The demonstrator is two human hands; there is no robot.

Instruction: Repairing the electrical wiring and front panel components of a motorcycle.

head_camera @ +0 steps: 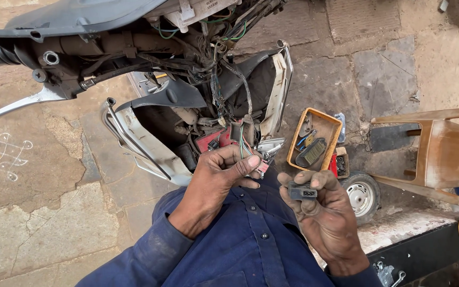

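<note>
- The left hand (216, 172) pinches a bundle of coloured wires (244, 144) coming out of the scooter's opened front (203, 106), fingers closed around them just beside a small reddish plug (262, 168).
- The right hand (320, 207) grips a small black connector block (302, 191) between thumb and fingertips, held apart from the wires.
- The step in hand looks like matching connector to wiring; joining them would call for lining the socket up with the wire ends.
- An orange tray of tools (336, 139) lies near on the paving.

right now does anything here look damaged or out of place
Yes: the scooter's front panel is off, leaving a loose wire tangle exposed. The left hand pinches wires; the right hand holds a detached black connector.
</note>
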